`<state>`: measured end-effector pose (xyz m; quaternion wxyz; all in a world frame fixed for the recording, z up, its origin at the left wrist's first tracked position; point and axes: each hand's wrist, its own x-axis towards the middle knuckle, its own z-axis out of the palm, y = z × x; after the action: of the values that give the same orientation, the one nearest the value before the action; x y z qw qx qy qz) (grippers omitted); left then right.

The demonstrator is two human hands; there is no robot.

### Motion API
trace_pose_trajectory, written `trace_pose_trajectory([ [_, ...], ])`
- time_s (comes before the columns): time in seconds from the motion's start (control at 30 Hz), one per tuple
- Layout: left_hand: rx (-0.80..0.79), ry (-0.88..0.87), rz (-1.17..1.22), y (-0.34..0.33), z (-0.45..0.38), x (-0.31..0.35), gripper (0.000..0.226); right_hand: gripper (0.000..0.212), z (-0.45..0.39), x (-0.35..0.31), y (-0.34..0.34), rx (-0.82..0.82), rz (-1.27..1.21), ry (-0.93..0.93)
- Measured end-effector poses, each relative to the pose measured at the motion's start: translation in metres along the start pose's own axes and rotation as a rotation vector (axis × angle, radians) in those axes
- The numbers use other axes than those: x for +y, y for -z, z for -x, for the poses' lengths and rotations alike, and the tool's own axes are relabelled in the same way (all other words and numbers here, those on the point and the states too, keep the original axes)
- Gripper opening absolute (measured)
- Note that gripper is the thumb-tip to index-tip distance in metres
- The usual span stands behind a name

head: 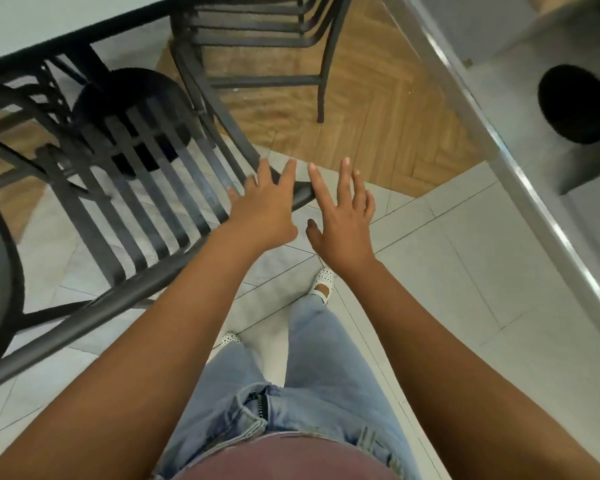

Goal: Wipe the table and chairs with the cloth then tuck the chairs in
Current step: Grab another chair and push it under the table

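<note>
Two hands are seen reaching forward with fingers spread, and no cloth is held in either. The left hand [262, 206] is laid over the curved top rail of the near chair [129, 188], its fingers straight and seemingly resting on the dark metal rather than curled round it; the right hand [342, 216] is held just beside it, its grip wide open, nothing taken hold of, and no contact with the chair can be made out. The cloth cannot be found anywhere in view, so the wiping is judged to be either finished or set aside; this cannot be told for certain. The near chair is seen standing out from the tabletop [49, 19], its slatted back toward the person, with the round black pedestal base [132, 116] visible beyond it. A second chair [257, 36] is placed further along, its seat close under the tabletop edge, and appears already tucked in. What is left, by this reading, is for the near chair to be pushed in; whether any surface was missed cannot be judged.
</note>
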<state>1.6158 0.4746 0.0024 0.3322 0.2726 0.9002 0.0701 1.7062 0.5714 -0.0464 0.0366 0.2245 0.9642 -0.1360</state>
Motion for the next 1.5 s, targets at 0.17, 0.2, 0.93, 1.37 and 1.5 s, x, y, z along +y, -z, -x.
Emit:
trace_pose_trajectory([
  [0.17,-0.051,-0.081,-0.06,0.011,-0.057,0.061,0.08,0.076,-0.036,0.065,0.021,-0.181,0.006,-0.059],
  [0.2,-0.054,-0.088,-0.071,0.012,-0.069,0.072,0.075,0.073,-0.045,0.078,0.025,-0.208,0.009,-0.065],
  [0.93,0.16,-0.032,0.247,0.088,-0.301,0.206,0.026,0.041,-0.292,0.229,0.084,-0.461,-0.173,-0.078],
  [1.37,0.262,-0.002,0.292,0.184,-0.432,0.272,0.047,0.024,-0.456,0.284,0.128,-0.399,-0.261,-0.162],
  [1.5,0.374,0.023,0.295,0.218,-0.47,0.298,0.044,0.044,-0.508,0.307,0.142,-0.383,-0.219,-0.088],
])
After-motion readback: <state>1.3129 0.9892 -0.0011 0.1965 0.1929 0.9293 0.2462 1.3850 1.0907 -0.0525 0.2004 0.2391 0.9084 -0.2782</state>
